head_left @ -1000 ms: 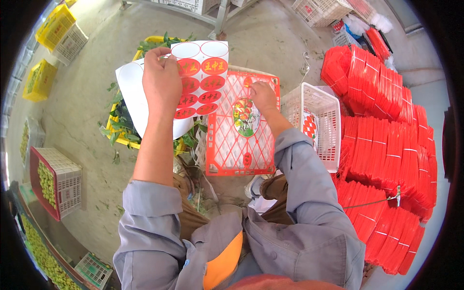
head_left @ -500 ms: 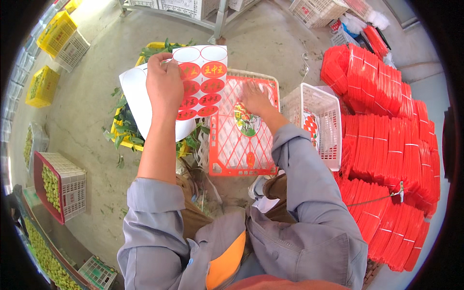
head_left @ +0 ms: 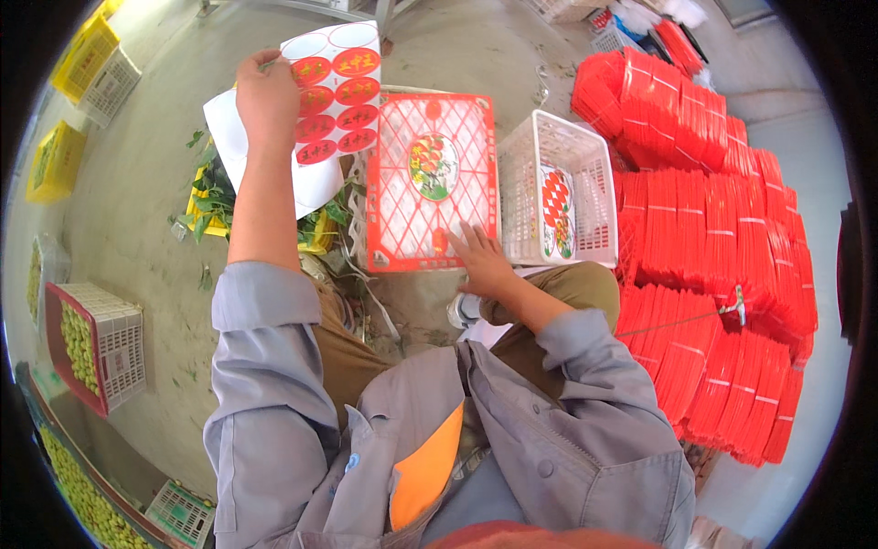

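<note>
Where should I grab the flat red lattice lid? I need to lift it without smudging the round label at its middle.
Take the red lattice lid by its near edge, coming from the person's side, where the right hand already rests. It lies flat, the rim is bare there, and the round label sits well away.

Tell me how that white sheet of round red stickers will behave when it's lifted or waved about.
The sticker sheet is probably floppy: the left hand pinches it at one edge and it curves rather than lying flat. It looks thin and light, so it would likely flutter in a draught. Its backing looks smooth, so it may slide easily against the plain white sheet behind it.
</note>
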Motion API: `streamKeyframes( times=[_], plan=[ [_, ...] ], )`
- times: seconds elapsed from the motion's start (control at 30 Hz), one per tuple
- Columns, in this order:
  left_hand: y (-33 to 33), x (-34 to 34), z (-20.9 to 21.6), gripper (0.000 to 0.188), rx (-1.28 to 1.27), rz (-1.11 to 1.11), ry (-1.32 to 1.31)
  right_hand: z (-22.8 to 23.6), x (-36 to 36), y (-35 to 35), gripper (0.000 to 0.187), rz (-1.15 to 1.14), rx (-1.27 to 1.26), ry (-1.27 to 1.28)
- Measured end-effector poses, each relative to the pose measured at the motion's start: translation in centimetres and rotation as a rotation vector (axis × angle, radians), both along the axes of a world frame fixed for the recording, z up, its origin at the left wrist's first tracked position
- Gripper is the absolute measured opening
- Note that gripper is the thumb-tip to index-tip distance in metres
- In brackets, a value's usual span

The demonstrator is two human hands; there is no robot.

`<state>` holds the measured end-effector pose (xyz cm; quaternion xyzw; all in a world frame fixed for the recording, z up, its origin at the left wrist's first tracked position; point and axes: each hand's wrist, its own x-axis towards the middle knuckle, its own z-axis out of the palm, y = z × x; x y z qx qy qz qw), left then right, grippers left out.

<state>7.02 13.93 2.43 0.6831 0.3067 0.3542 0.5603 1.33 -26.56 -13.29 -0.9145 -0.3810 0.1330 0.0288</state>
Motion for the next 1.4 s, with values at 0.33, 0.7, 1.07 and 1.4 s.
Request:
streamKeyframes(
  times=[0.33, 0.7, 1.07, 1.4],
  plan=[
    [0.3, -2.9, -1.1, 0.030, -0.012, -0.007, -0.039, 1.1, 1.6, -0.7, 0.076, -0.014, 0.212, 0.027],
    [4.5, -3.4, -2.0, 0.037, -0.119, 0.120, -0.186, 15.4, 4.9, -4.4, 0.051, 0.016, 0.635, -0.270],
    [5.2, 1.4, -8.2, 0.036, -0.070, -0.053, -0.189, 23.7, -3.2, -22.6, 0.047, -0.982, 1.991, 0.270],
    [-1.3, 5.7, -6.6, 0.039, -0.095, -0.410, -0.063, 34.8, -39.4, -45.9, 0.040, -1.470, 1.841, -0.523]
  ],
)
